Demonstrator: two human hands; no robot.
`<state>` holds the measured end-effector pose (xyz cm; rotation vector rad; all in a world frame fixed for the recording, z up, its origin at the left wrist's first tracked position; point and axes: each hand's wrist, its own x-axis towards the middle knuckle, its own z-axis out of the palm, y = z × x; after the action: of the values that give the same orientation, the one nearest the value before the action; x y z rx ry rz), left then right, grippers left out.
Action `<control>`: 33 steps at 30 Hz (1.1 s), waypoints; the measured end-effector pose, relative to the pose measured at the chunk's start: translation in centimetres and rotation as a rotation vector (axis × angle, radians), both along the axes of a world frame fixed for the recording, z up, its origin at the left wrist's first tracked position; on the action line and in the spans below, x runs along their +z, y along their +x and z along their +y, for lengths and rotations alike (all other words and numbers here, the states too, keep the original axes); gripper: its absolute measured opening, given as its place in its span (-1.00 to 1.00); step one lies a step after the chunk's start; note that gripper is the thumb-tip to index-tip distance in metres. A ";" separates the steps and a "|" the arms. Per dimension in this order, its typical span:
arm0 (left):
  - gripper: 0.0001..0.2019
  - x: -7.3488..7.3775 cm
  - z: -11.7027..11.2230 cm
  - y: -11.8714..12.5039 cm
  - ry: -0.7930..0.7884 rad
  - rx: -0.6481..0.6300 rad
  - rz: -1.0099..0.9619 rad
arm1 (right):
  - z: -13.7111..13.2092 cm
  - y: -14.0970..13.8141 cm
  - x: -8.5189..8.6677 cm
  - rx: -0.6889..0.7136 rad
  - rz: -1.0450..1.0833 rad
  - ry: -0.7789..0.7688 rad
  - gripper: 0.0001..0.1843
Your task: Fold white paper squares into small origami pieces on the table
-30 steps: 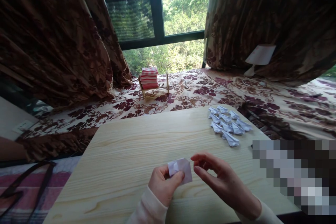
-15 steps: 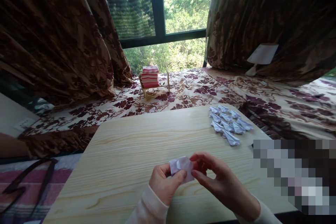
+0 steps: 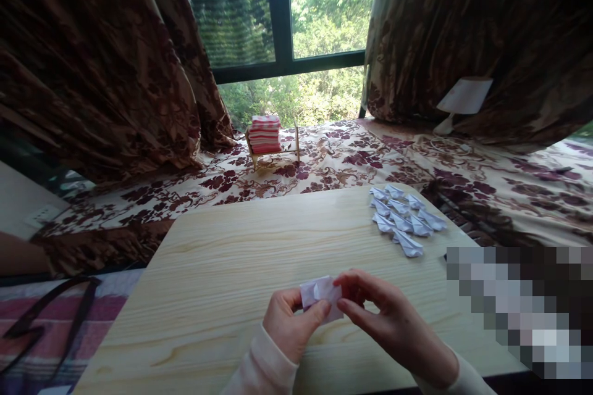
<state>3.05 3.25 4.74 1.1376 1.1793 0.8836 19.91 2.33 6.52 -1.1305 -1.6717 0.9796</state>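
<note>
A small piece of folded white paper (image 3: pixel 325 292) is held above the near part of the wooden table, with a raised flap at its middle. My left hand (image 3: pixel 291 321) grips it from the left, thumb pressed on top and fingers behind. At the paper's right edge, my right hand (image 3: pixel 384 318) has its thumb and index finger closed round the edge. Several folded white paper pieces (image 3: pixel 402 219) lie in a cluster at the table's far right corner.
The pale wooden table (image 3: pixel 222 247) stands before a window seat with a floral cloth (image 3: pixel 324 163). On the cloth are a small stand with folded red-and-white cloths (image 3: pixel 265 134) and a white lamp (image 3: pixel 466 95). A dark strap (image 3: pixel 69 315) lies at the left.
My right fingertips have moved slightly left, closer onto the paper's right edge. My left hand keeps its hold with hardly any movement.
</note>
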 end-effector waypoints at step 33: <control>-0.63 1.0 -0.2 -0.2 0.012 -0.022 0.016 | -0.6 0.2 1.2 0.100 -0.480 0.480 -0.75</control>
<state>2.82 3.03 5.79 1.1668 1.1741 0.8674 20.11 1.73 7.67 -1.0030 -2.2120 0.3305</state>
